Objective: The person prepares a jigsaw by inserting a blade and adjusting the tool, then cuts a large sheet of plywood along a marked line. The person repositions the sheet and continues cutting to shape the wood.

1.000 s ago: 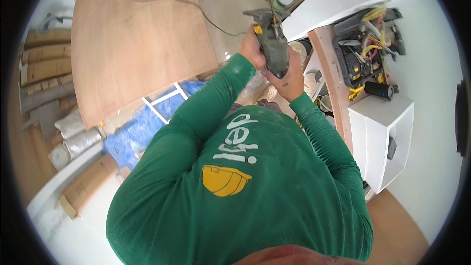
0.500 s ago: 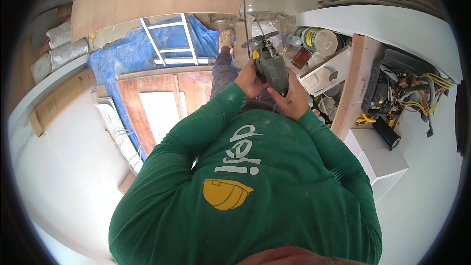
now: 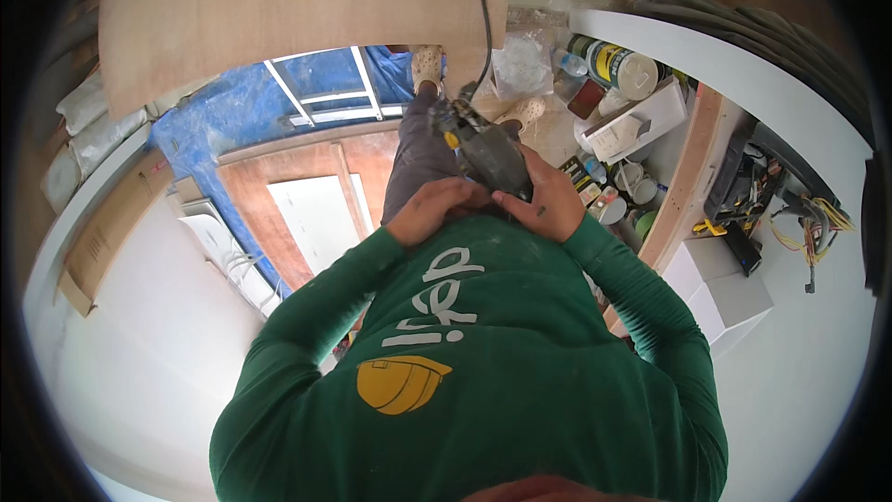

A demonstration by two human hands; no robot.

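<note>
Crumpled blue sheeting (image 3: pixel 218 125) lies at left; the left hand (image 3: pixel 435 208) curls by the near end of a dark, rounded power tool (image 3: pixel 497 163), its hold hidden; before the green shirt (image 3: pixel 548 335), the right hand (image 3: pixel 556 203) clasps the tool, short of a cylindrical pail (image 3: pixel 637 76).

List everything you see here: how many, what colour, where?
Power tool: one, dark grey and yellow, centre
Cord: one, black, above tool
Wooden board: one, light brown, upper left
Plastic sheet: one, blue, left
Frame: one, white, on sheet
Cardboard: one piece, brown, left
Buckets: several, mixed colours, upper right
Toolbox: one, black, right
Box: one, white, lower right
Shoes: two, tan, upper centre
Shirt: one, green, lower centre
Left hand: one, bare, by tool
Right hand: one, bare, on tool
</note>
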